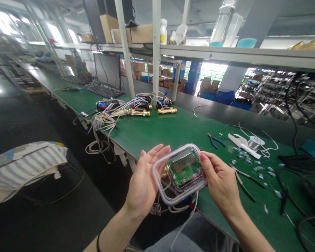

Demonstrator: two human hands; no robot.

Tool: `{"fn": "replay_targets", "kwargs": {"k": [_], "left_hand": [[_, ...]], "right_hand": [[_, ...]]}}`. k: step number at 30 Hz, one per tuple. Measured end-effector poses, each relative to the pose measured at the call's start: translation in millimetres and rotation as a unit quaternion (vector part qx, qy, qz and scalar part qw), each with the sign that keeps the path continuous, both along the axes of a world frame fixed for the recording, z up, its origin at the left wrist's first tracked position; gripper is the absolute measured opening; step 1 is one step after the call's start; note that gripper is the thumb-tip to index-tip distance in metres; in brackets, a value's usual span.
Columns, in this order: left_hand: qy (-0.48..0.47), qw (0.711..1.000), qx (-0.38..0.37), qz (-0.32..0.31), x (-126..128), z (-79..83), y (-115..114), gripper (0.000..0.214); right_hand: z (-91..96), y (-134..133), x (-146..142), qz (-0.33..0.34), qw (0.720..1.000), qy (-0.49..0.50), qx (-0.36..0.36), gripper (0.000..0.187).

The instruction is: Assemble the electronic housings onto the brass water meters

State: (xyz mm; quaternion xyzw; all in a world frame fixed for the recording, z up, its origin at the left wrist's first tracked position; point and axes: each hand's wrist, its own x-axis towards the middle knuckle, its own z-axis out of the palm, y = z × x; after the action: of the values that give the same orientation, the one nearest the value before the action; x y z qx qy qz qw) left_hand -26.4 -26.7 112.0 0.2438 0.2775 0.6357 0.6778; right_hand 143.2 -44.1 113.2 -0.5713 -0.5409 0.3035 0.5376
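Note:
I hold a meter module [183,170] above the front edge of the green bench: a green circuit board with a grey display under a clear plastic cover. My right hand [220,182] grips its right side, thumb on the upper corner. My left hand [144,178] cups its left side from beneath, palm up and fingers stretched. A brass fitting shows under the cover, and white wires [185,210] hang from the module toward my lap.
On the green bench [157,133] lie brass meter bodies with wires [136,108], blue-handled pliers [215,140], a solder spool [255,142], cutters [243,180] and several small clipped parts. Black cables [291,196] lie at the right. A monitor and keyboard [106,78] stand further back. A striped cushion [26,164] is at the left.

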Motion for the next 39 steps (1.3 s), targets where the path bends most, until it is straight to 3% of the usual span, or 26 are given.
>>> {"fn": "replay_targets", "kwargs": {"k": [4,9,20,24,27,30,34,36,39], "left_hand": [[0.110,0.994,0.012,0.003,-6.8,-15.7,-15.4,0.029],[0.228,0.970,0.021,-0.079,-12.4,-27.7,-35.2,0.019],[0.260,0.957,0.033,-0.125,-5.5,-30.7,-38.6,0.016],[0.320,0.939,0.073,-0.100,-4.2,-29.8,-45.8,0.014],[0.387,0.915,0.117,-0.014,1.8,-33.6,-57.7,0.013],[0.421,0.881,0.197,0.088,9.9,-44.6,-69.3,0.022],[0.413,0.825,0.379,0.068,21.3,-62.9,-79.2,0.051],[0.412,0.821,0.388,0.072,26.6,-70.2,-82.7,0.047],[0.424,0.810,0.400,0.068,30.4,-78.2,-84.9,0.037]], "right_hand": [[-1.5,-2.9,6.0,-0.019,1.000,-0.024,0.001,0.036],[-7.8,-6.6,16.2,-0.025,1.000,-0.009,-0.015,0.039],[-10.1,-10.9,24.7,-0.023,0.999,-0.035,-0.020,0.039],[-9.4,-13.8,25.0,-0.029,0.998,-0.063,-0.012,0.039],[-10.7,-23.7,23.6,-0.060,0.996,-0.054,-0.021,0.041],[-14.9,-42.1,20.7,-0.094,0.988,0.101,-0.072,0.054],[-23.2,-69.9,16.6,-0.032,0.908,0.399,-0.121,0.080],[-27.4,-77.9,15.8,-0.023,0.875,0.466,-0.126,0.091],[-33.5,-78.7,16.2,-0.031,0.844,0.519,-0.135,0.093]]}}
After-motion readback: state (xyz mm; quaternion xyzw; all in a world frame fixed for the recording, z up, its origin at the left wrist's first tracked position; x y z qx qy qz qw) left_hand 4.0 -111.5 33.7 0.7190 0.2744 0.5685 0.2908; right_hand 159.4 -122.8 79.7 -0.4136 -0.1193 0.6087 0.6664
